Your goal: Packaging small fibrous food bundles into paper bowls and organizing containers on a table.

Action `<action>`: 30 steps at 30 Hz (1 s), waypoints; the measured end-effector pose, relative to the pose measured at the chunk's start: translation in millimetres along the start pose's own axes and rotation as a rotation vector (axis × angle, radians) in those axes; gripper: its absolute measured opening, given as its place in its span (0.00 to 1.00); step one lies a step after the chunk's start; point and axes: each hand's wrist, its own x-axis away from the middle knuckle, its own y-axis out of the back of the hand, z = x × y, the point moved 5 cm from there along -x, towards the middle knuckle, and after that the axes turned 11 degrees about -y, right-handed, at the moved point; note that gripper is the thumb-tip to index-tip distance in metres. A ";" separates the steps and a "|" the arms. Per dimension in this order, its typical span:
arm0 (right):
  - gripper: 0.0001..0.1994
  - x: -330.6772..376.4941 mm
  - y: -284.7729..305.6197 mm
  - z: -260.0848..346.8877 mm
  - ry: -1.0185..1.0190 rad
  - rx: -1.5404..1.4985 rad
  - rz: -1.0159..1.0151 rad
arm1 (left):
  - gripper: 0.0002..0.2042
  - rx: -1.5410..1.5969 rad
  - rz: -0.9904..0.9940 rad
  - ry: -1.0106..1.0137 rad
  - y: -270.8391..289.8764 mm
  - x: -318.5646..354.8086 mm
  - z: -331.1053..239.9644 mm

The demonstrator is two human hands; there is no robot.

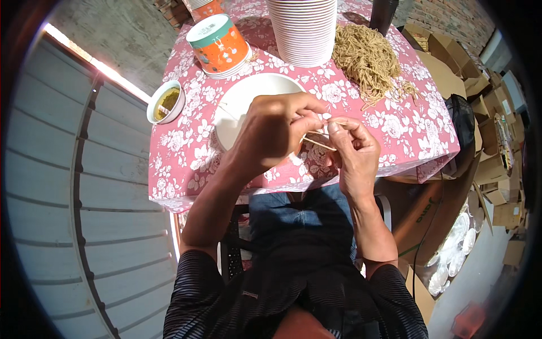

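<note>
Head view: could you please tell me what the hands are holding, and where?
Both hands, left hand and right hand, pinch a thin tan strand between fingertips, near its ends.

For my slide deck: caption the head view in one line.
Both hands, left hand and right hand, pinch thin tan strands above a white plate on a pink floral tablecloth.

A bench (186, 164) under a pink flowered cloth carries an orange and teal tub (219, 45), a tall stack of white bowls (304, 31) and, near its left edge, a small bowl (166, 102) of greenish stuff. A dark cylinder (384, 14) stands at the far edge. Right of the bench lie flattened cardboard boxes (491, 164) and clear plastic lids (451, 257); a pale panelled wall (51, 186) runs along the left
</note>
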 end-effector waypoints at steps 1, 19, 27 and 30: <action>0.11 -3.1 1.8 -2.1 -0.043 -0.038 0.067 | 0.08 0.013 -0.048 0.050 1.5 1.7 3.2; 0.10 -16.6 10.4 -14.8 -0.424 0.171 0.391 | 0.06 0.195 0.247 0.239 27.8 -23.4 29.5; 0.07 -33.9 5.2 -14.0 -0.578 -0.442 0.528 | 0.12 0.156 0.148 0.134 23.8 -20.1 26.1; 0.07 -33.3 2.8 -4.2 -0.562 -0.459 0.569 | 0.06 0.223 0.174 0.182 23.3 -22.2 31.8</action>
